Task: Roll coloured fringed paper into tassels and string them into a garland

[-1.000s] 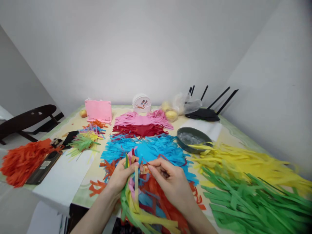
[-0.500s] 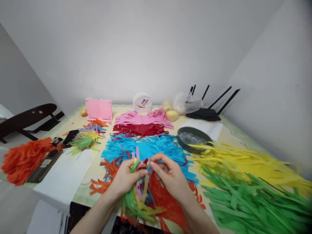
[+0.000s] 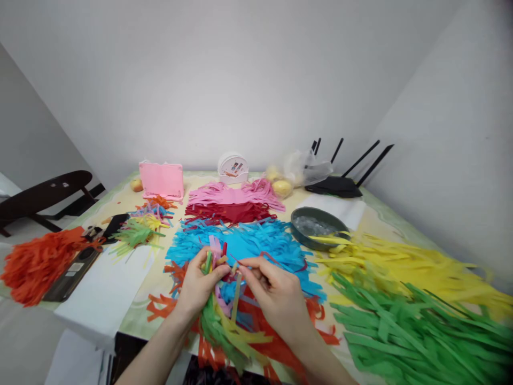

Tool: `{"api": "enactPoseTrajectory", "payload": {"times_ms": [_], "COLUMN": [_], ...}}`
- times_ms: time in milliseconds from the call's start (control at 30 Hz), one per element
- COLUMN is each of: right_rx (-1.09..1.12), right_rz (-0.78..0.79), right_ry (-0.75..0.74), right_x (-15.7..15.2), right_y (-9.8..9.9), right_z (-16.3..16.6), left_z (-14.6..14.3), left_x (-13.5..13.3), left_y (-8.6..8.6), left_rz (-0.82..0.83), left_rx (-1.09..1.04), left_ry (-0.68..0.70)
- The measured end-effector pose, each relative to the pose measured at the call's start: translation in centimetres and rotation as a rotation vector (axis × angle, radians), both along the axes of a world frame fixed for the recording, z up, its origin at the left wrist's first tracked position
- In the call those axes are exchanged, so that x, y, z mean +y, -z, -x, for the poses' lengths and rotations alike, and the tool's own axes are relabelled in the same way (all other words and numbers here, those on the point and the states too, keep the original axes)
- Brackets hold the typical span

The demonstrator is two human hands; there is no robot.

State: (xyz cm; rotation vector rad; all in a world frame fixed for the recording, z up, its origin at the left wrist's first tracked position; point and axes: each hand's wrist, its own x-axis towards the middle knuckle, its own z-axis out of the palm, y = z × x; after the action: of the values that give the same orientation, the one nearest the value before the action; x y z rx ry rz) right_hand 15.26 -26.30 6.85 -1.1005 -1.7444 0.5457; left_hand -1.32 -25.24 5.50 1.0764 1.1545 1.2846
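Observation:
My left hand (image 3: 200, 286) is closed round a bundle of coloured paper strips (image 3: 224, 321) in green, yellow and pink. The strips hang down toward the table's front edge, and a few ends stick up above the thumb. Just to the right, my right hand (image 3: 276, 297) pinches a thin red strip (image 3: 236, 260) between thumb and forefinger, close to the top of the bundle. Below both hands lies fringed orange paper (image 3: 264, 331). Behind them spreads blue fringed paper (image 3: 244, 240).
Dark red (image 3: 236, 213) and pink fringe (image 3: 228, 195) lie farther back. Yellow (image 3: 393, 262) and green strips (image 3: 409, 326) cover the right side. A dark green bowl (image 3: 296, 235) holds something clear. Orange fringe (image 3: 44, 262) and a small multicoloured pile (image 3: 140, 232) lie left.
Both hands have shifted slightly left with the bundle. My right fingers have moved to the front of the bundle's top, and the thin red strip now shows at their tips.

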Motion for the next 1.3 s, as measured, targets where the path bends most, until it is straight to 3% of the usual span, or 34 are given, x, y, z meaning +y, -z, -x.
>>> {"api": "enactPoseTrajectory", "payload": {"times_ms": [667, 800, 933, 1067, 1167, 1300], "right_rx": [0.016, 0.019, 0.245, 0.435, 0.479, 0.893], "right_rz": [0.063, 0.121, 0.382, 0.578, 0.557, 0.37], "right_ry": [0.025, 0.008, -0.171, -0.371, -0.304, -0.092], "right_x": [0.2, 0.5, 1.5, 2.4, 2.6, 2.9], "right_y": [-0.2, -0.1, 0.1, 0.8, 1.3, 0.9], "right_z": [0.3, 0.2, -0.2, -0.6, -0.5, -1.0], "left_z": [-0.4, -0.4, -0.6, -0.9, -1.0, -0.6], "left_x": [-0.5, -0.7, -1.2, -1.1, -0.4, 0.6], "left_y": [-0.2, -0.1, -0.3, -0.3, 0.2, 0.9], "left_rz": [-0.06, -0.145, -0.269, -0.278, -0.195, -0.048], "left_rx": [0.166, 0.353, 0.548, 0.576, 0.543, 0.39], "left_ry": [-0.013, -0.03, -0.02, 0.05, 0.073, 0.2]}}
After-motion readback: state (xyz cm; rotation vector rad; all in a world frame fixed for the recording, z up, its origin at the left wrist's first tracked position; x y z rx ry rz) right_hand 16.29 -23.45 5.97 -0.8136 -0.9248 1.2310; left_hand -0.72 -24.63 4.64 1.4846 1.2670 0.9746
